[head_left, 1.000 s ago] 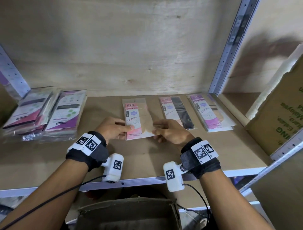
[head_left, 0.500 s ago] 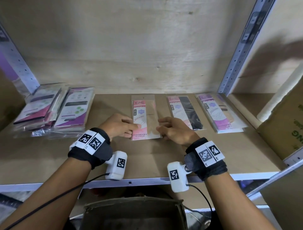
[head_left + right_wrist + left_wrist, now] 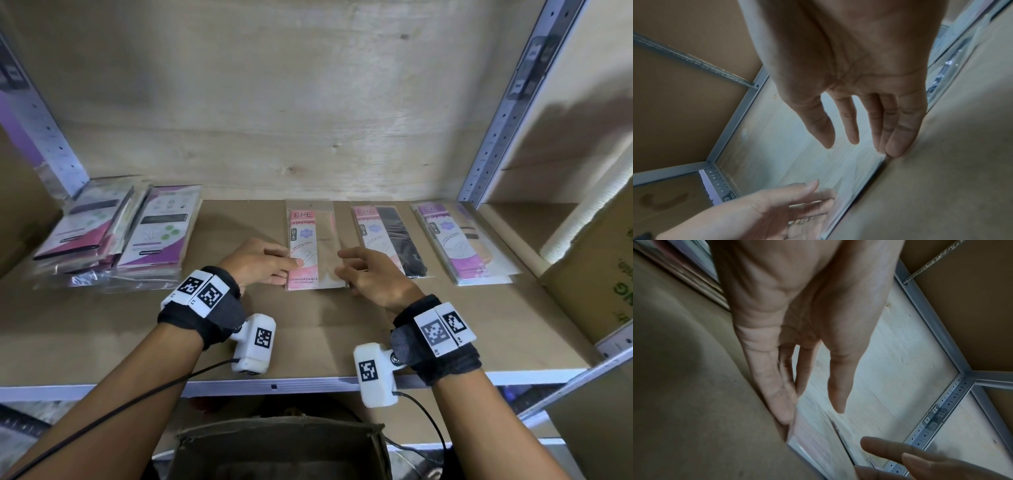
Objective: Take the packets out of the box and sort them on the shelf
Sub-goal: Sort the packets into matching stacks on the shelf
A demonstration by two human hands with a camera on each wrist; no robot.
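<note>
A pink ENE packet [image 3: 310, 250] lies flat on the brown shelf board [image 3: 308, 342], mid-shelf. My left hand [image 3: 274, 267] touches its left edge with straight fingers [image 3: 785, 410], and the thumb rests on its face. My right hand [image 3: 356, 274] is at its right edge, where straight fingers [image 3: 895, 146] touch the packet's corner [image 3: 857, 175]. To the right lie a pink-and-black packet [image 3: 390, 245] and a small pile of purple packets [image 3: 459, 243]. The open box [image 3: 281, 448] sits below the shelf edge, its inside hidden.
Two stacks of larger purple and pink packets [image 3: 113, 236] lie at the shelf's left end. A metal upright [image 3: 507, 113] bounds the bay on the right. Beyond it stands a cardboard carton [image 3: 596, 274]. The wooden back wall is close behind the row.
The pink packet was slightly askew and now lies straight in line with the row. Both hands have loosened at its sides, and the right fingers have spread.
</note>
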